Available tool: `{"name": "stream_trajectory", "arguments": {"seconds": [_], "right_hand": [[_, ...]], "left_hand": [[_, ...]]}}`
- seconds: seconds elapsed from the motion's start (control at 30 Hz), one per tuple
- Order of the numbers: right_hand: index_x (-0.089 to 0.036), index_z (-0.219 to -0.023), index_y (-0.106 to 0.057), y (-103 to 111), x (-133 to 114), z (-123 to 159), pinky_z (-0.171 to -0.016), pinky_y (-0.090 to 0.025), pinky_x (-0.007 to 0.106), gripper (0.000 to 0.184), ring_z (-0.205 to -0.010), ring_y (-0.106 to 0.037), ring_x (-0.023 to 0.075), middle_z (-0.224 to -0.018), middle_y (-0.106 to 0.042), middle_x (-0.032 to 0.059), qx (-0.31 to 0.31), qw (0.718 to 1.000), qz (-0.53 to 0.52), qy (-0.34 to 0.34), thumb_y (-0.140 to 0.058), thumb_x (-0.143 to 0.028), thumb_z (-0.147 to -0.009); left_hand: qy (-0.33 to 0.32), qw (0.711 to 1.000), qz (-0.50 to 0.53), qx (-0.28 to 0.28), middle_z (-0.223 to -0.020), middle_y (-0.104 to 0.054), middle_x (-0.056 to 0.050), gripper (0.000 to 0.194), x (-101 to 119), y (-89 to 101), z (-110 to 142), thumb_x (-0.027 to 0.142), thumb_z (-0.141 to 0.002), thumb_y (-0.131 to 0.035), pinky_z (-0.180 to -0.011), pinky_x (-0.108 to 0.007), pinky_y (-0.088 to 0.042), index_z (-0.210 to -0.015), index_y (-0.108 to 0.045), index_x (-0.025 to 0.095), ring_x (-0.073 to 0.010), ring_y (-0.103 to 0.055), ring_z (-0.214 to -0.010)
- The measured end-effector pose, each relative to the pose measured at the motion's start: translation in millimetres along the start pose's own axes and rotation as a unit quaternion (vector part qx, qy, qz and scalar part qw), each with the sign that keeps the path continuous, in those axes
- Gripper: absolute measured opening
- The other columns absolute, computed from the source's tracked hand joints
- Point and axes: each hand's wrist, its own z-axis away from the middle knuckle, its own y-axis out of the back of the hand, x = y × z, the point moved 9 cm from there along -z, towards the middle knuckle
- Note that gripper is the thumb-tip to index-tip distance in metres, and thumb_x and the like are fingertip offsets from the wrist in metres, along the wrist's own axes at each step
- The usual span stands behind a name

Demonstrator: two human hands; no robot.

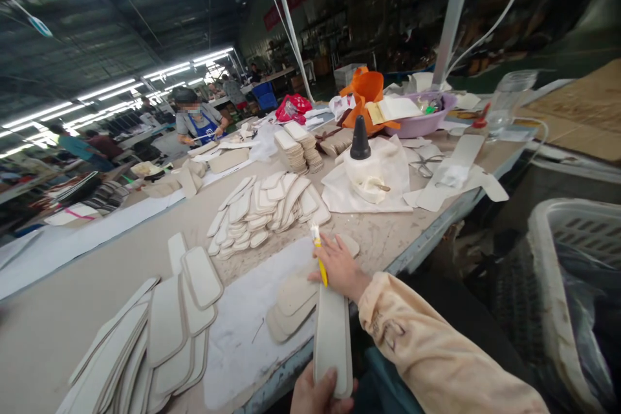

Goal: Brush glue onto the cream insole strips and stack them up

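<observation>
My left hand [324, 393] grips the near end of a long, pale panel [334, 330] with rounded corners, thumb on top. The panel sticks out past the table's front edge. In my right hand [339, 265] is a small brush [320, 259] with a yellow handle and whitish bristles pointing away from me. That hand is over the panel's far part and hides some of it. Left of it, a few shorter rounded pieces [294, 297] lie overlapped on a white sheet [242, 330].
Fanned pale panels [167, 320] lie at left, with a heap of smaller pieces [266, 204] farther back. A white pot [363, 178] with a black cone [360, 139] stands on cloth. Beyond are scissors [427, 165] and a purple basin [422, 119]. A plastic basket [572, 220] is at right.
</observation>
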Motion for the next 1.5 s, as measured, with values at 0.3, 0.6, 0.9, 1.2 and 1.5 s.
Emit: {"name": "stream_trajectory", "arguments": {"seconds": [0.3,0.6,0.9,1.2,1.5], "right_hand": [[-0.017,-0.102,-0.057,0,17,-3,-0.104,-0.025,0.055,0.029,-0.133,-0.033,0.0344,-0.116,-0.063,0.0149,0.008,0.999,0.021,-0.047,-0.056,-0.042,-0.086],[-0.018,-0.104,-0.057,-3,19,-1,-0.103,-0.025,0.055,0.028,-0.132,-0.035,0.0335,-0.115,-0.063,0.0150,0.019,0.999,0.004,-0.051,-0.058,-0.038,-0.085],[-0.017,-0.105,-0.056,-5,19,-1,-0.105,-0.024,0.055,0.031,-0.132,-0.034,0.0339,-0.116,-0.063,0.0148,0.005,0.999,-0.001,-0.052,-0.058,-0.040,-0.085],[-0.017,-0.104,-0.056,-5,20,-1,-0.105,-0.022,0.057,0.030,-0.132,-0.034,0.0351,-0.116,-0.064,0.0141,0.008,0.998,-0.004,-0.055,-0.059,-0.040,-0.084],[-0.018,-0.102,-0.056,1,14,-2,-0.105,-0.021,0.058,0.026,-0.133,-0.034,0.0343,-0.114,-0.064,0.0145,0.013,0.999,-0.007,-0.049,-0.057,-0.038,-0.086]], "left_hand": [[-0.025,0.998,0.029,-0.047,-0.086,-0.068,-0.011,0.042,11,-13.6,26,0.033,-0.070,-0.075,-0.054,-0.019,-0.053,-0.102,-0.064,0.008,-0.0185,-0.067,-0.074],[-0.004,0.993,0.098,-0.068,-0.096,-0.070,-0.017,0.044,9,-16.7,32,0.038,-0.080,-0.064,-0.062,-0.024,-0.054,-0.109,-0.061,0.006,-0.0236,-0.069,-0.081],[-0.049,0.995,0.072,-0.054,-0.098,-0.069,-0.012,0.029,11,-19.3,29,0.024,-0.074,-0.071,-0.073,-0.028,-0.051,-0.099,-0.065,0.010,-0.0180,-0.063,-0.084],[-0.052,0.995,0.061,-0.054,-0.094,-0.069,-0.012,0.031,12,-20.2,26,0.024,-0.071,-0.073,-0.071,-0.029,-0.049,-0.097,-0.067,0.010,-0.0181,-0.062,-0.080],[-0.043,0.998,0.045,-0.029,-0.093,-0.069,-0.010,0.035,12,-16.0,29,0.030,-0.068,-0.076,-0.065,-0.027,-0.049,-0.097,-0.066,0.012,-0.0171,-0.061,-0.076]]}}
